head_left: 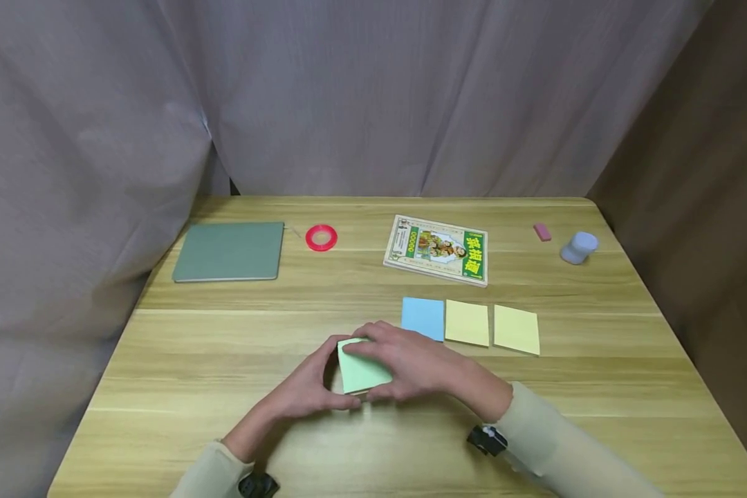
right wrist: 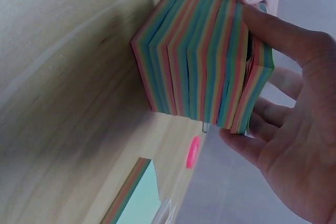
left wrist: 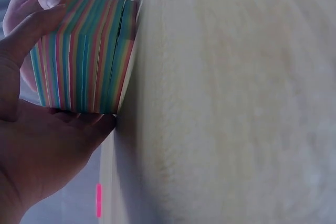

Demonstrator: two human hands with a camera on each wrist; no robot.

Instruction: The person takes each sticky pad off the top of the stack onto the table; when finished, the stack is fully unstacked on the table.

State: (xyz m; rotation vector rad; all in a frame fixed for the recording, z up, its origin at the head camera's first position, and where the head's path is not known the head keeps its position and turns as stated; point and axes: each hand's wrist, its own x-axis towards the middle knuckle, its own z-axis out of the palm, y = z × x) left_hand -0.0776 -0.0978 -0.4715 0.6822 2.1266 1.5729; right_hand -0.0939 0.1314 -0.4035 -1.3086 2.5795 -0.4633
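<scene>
Two hands on a tall stripy stack of sticky notes

I can see a tall stack of sticky notes [head_left: 362, 371] at the near part of the wooden bench [head_left: 180, 373], in front of the person. Its top is pale green and its sides have lots of bright stripes. The left hand [head_left: 303, 384] hugs one side, thumb in front and fingers behind. The right hand [head_left: 413, 361] pinches the other side up high, thumb in front too. The top block sits a bit crooked, with a dark gap under part of it. I cannot tell if the bottom lies flat

Just past the right hand are a blue pad [head_left: 425, 317] and two yellow pads [head_left: 467, 323], all in a row. Farther back there is a green notebook [head_left: 229, 252], a red ring of tape [head_left: 321, 247], a picture book [head_left: 437, 250], a little pink block [head_left: 542, 232] and a pale round thing [head_left: 579, 247]
</scene>
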